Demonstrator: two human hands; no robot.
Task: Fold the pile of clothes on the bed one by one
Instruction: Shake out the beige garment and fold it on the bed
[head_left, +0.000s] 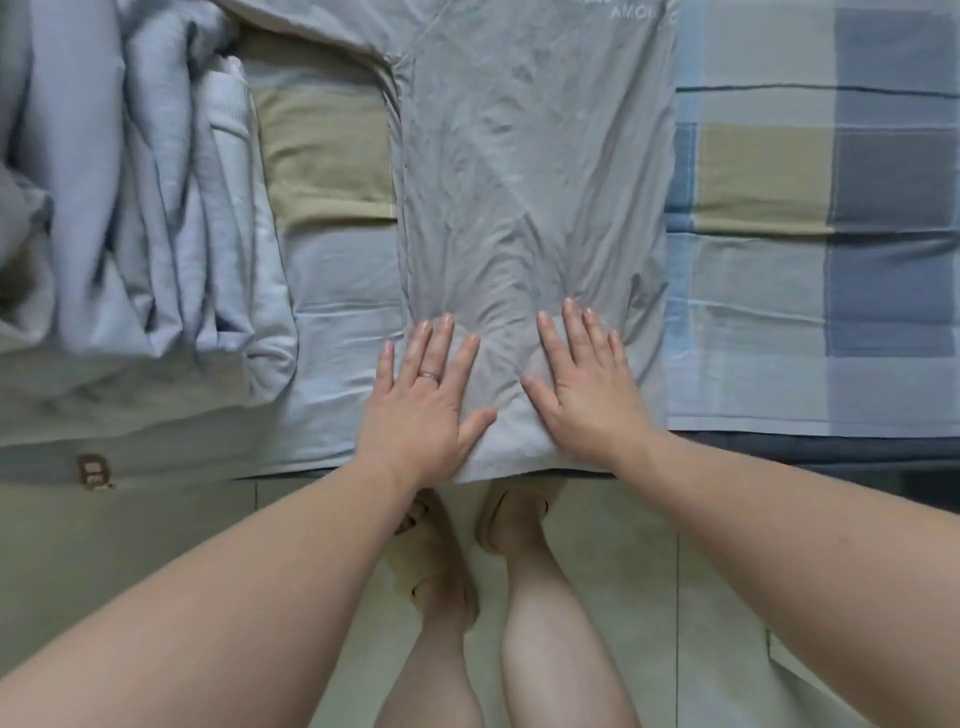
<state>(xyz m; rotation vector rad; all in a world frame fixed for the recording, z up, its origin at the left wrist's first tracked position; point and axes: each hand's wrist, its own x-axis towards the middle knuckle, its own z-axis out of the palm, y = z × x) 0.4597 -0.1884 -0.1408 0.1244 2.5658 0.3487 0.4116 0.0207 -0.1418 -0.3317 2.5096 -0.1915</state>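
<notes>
The grey T-shirt (530, 182) lies stretched along the middle of the bed, its hem at the near edge and its far end cut off at the top of the view, so that only the tail of some white lettering (636, 13) shows and cannot be read whole. A sleeve spreads out on its left; on the right the cloth ends in a straight edge, and I cannot tell what is tucked beneath. Both hands lie flat on the near end of the shirt, fingers straight and spread: the left hand (423, 395), wearing a ring (430, 375), by the left edge, and the right hand (587, 384) just beside it. On the far left sits a heap of pale blue cloth (130, 208), too crumpled to tell garment from bedding. The bed sheet (779, 171) is a patchwork of blue, grey and tan squares. Below the bed edge is a pale tiled floor (597, 545), where the person's feet stand, partly hidden by the shirt's hem.
</notes>
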